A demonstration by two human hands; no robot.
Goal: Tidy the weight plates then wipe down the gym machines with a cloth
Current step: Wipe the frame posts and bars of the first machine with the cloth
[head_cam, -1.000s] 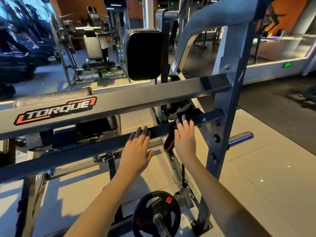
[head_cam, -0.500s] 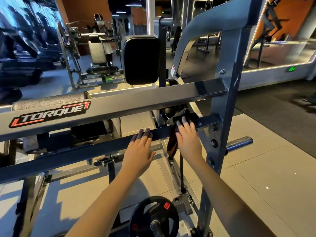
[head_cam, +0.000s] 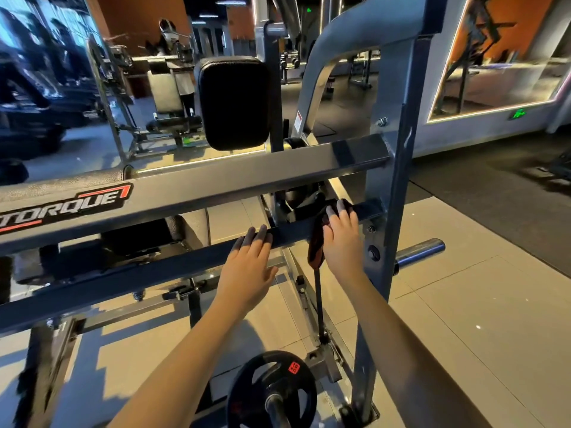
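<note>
Cloth [head_cam: 316, 245] sat pinned under my right hand [head_cam: 341, 242] against the lower bar [head_cam: 123, 276] of the machine, close to where that bar met the upright post [head_cam: 392, 211]. The right arm ran out nearly straight from the lower right of my feed, wrist level. The fingers [head_cam: 340, 208] lay close together, extended up over the bar's top edge and pressing the dark fabric flat onto the metal. A loose end of the cloth hung down below the bar on the thumb side. I could not tell where the thumb itself lay.

My left hand [head_cam: 247, 270] rested on the same bar, just beside the right one but apart from it. Its palm faced the bar, its fingers were straight and held together with the tips on the front face, and its thumb was spread out toward the right. It held nothing. That arm came up from the bottom centre, also almost fully stretched.

Above both hands ran the upper bar [head_cam: 216, 186] with its TORQUE label. Below them, a black plate [head_cam: 272, 387] with a red 10 KG tag sat on a sleeve near the floor.
</note>
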